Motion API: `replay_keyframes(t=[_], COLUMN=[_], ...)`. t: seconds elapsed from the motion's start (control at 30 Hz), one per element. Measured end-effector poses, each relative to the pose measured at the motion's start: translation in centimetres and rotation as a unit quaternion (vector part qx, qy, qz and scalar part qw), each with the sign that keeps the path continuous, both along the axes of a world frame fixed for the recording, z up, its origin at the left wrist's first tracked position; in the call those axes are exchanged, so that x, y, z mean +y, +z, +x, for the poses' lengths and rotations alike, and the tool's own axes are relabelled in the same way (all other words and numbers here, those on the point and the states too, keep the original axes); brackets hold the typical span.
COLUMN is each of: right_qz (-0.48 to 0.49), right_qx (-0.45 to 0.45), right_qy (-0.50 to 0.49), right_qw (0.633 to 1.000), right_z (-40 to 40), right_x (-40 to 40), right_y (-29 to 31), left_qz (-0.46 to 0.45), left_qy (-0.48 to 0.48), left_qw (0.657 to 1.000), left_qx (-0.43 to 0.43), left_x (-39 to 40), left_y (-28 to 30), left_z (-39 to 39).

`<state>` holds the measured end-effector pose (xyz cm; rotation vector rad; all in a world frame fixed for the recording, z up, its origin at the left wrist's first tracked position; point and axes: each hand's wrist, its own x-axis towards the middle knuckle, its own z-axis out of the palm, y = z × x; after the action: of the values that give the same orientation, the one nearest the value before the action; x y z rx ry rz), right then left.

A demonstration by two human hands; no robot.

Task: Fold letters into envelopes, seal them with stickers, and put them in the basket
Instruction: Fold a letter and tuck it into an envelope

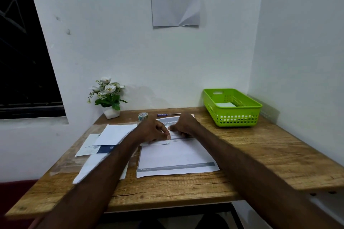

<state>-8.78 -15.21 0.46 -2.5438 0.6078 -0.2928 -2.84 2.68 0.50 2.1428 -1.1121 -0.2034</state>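
Observation:
A stack of printed letters (175,158) lies in the middle of the wooden table (260,154). On its upper part lies a small white envelope (158,142). My left hand (152,132) grips the envelope with curled fingers, thumb near its right end. My right hand (184,124) is curled close beside it, fingertips pinching at the envelope's top edge; what they hold is hidden. A sticker tape roll (142,116) stands behind my hands. The green basket (232,108) sits at the back right with white envelopes inside.
Loose white sheets and envelopes (111,135), one dark blue, lie at the left of the table. A pen (167,114) lies behind the letters. A potted white flower (108,96) stands at the back left. Walls close the back and right.

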Motion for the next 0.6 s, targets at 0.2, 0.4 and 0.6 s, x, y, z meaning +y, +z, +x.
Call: replay_keyframes(t=[0.2,0.4,0.6], right_qz=[-0.03,-0.014,0.09], right_qx=[0.002,-0.001,0.075], right_qy=[-0.035,-0.017,0.09], right_qw=[0.999,1.0,0.989], right_z=[0.2,0.4,-1.8], right_x=[0.4,0.2,-0.7], right_y=[0.1,-0.1,1.5], left_qz=[0.007,0.04,0.038], left_qy=[-0.009,-0.009,-0.036], left_qw=[1.0,0.998,0.999], left_qx=[0.029,0.036,0.006], left_x=[0.1,0.2,0.8], left_y=[0.6,1.1,0.8], left_z=[-0.3,-0.2,0.8])
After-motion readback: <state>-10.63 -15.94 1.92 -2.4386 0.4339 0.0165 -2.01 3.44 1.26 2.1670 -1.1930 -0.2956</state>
